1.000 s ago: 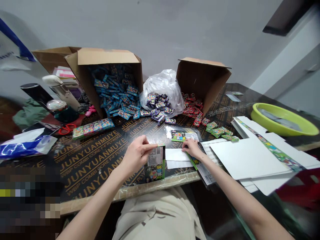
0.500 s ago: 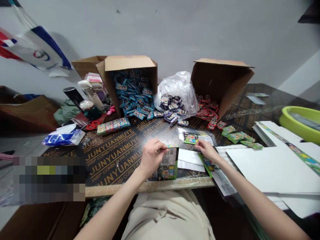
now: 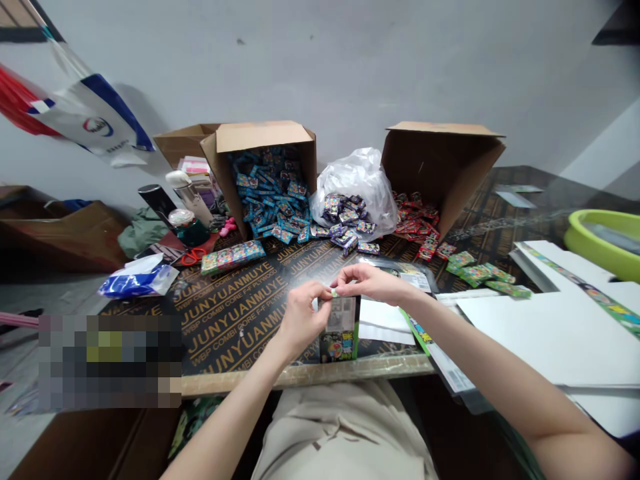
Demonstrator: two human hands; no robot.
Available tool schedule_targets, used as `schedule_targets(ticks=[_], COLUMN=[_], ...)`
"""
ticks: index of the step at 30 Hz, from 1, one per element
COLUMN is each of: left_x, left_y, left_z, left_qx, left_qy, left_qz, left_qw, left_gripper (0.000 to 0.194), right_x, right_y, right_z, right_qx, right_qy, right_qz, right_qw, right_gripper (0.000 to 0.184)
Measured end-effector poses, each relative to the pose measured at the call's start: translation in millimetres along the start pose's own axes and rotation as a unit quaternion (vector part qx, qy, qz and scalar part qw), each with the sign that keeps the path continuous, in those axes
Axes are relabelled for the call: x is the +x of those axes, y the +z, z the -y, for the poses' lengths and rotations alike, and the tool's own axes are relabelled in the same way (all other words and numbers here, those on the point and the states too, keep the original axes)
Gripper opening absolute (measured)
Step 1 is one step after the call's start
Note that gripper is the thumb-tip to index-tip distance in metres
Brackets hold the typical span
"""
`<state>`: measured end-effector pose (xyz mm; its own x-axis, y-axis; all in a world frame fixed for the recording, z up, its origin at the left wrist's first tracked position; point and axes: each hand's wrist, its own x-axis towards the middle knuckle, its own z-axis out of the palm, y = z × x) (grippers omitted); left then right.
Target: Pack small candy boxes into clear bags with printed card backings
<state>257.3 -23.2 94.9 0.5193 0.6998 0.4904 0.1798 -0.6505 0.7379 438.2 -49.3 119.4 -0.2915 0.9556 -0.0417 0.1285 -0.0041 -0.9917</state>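
A dark printed packet (image 3: 341, 333) with a green edge and a pale label panel stands near the table's front edge. My left hand (image 3: 306, 313) is closed, pinching its top left corner. From the other side my right hand (image 3: 367, 283) reaches across, fingertips pinched at the same top edge, almost touching the left ones. A small pale green bit (image 3: 334, 292) shows between the fingertips; its kind is unclear. Beneath my right wrist lie white sheets (image 3: 385, 320). Another clear-and-black packet (image 3: 415, 277) lies behind the right hand, partly hidden by it.
Cardboard boxes hold blue packs (image 3: 273, 193) and red packs (image 3: 417, 217), with purple packs (image 3: 347, 217) spilling from a plastic bag (image 3: 357, 177) between. Green packs (image 3: 480, 273) and white card (image 3: 540, 340) lie right. Left are a multicoloured bundle (image 3: 233, 257), scissors (image 3: 194, 256) and wipes (image 3: 137, 277).
My right hand has moved left from the packet behind the white sheets to the top edge of the standing packet. My left hand keeps its pinch. The view has shifted slightly.
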Motion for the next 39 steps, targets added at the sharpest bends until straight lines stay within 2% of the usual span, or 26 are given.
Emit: schedule_targets(ticks=[3, 7, 11, 13, 15, 17, 19, 21, 22, 24, 27, 30, 33, 36, 39], left_x=[-0.6, -1.1, -1.4, -2.9, -6.1, -10.5, -14.2, -15.3, -14.3, -9.8, -0.1, 4.6, 0.7, -4.0, 0.1], left_y=[1.3, 8.3, 15.8, 12.6, 1.4, -15.6, -30.6, -34.3, -29.7, -7.0, 50.1, 106.2, 139.5, 154.7, 167.1], left_z=[-3.6, -1.1, 3.5, 5.9, 10.7, 18.4, 26.4, 31.0, 31.7, 31.5, 35.4, 48.0, 59.3, 61.1, 58.4], left_qx=[0.01, 0.067, 0.145, 0.189, 0.252, 0.334, 0.427, 0.492, 0.503, 0.476, 0.367, 0.266, 0.241, 0.252, 0.269], left_qy=[-0.003, -0.003, 0.02, 0.045, 0.052, 0.022, -0.019, -0.028, -0.02, 0.001, 0.05, 0.106, 0.084, 0.049, -0.001], left_qz=[-0.009, -0.03, -0.008, 0.019, 0.04, 0.041, 0.03, 0.03, 0.041, 0.089, 0.21, 0.324, 0.338, 0.313, 0.285], left_qw=[1.0, 0.997, 0.989, 0.981, 0.965, 0.941, 0.904, 0.869, 0.863, 0.875, 0.905, 0.902, 0.906, 0.914, 0.92], left_gripper=[0.008, 0.014, 0.008, 0.012, 0.023, 0.028, 0.03, 0.036, 0.041, 0.046, 0.035, 0.038, 0.036, 0.024, 0.022], right_x=[2.3, 6.4, 12.5, 11.9, 5.0, -9.6, -29.9, -49.7, -57.5, -67.1, -69.9, -71.0, -77.9, -86.6, -91.8], right_y=[-2.4, 0.9, 9.7, 5.3, -11.5, -38.8, -68.7, -92.1, -99.7, -106.7, -104.0, -97.6, -92.9, -89.8, -88.9], right_z=[-3.5, -9.5, -16.6, -18.8, -23.1, -33.6, -51.9, -76.3, -89.2, -112.7, -135.4, -144.5, -149.3, -154.8, -161.2], right_qx=[0.003, -0.025, -0.126, -0.178, -0.239, -0.345, -0.463, -0.525, -0.532, -0.526, -0.526, -0.524, -0.518, -0.508, -0.494], right_qy=[0.008, 0.005, -0.028, -0.056, -0.075, -0.047, 0.054, 0.17, 0.211, 0.248, 0.269, 0.264, 0.248, 0.224, 0.201], right_qz=[0.002, -0.019, -0.116, -0.168, -0.221, -0.262, -0.263, -0.224, -0.204, -0.182, -0.17, -0.181, -0.205, -0.223, -0.231], right_qw=[1.0, 0.999, 0.985, 0.968, 0.943, 0.9, 0.845, 0.803, 0.795, 0.793, 0.789, 0.789, 0.792, 0.801, 0.814], right_gripper=[0.024, 0.021, 0.014, 0.016, 0.03, 0.032, 0.028, 0.024, 0.022, 0.024, 0.031, 0.029, 0.022, 0.017, 0.018])
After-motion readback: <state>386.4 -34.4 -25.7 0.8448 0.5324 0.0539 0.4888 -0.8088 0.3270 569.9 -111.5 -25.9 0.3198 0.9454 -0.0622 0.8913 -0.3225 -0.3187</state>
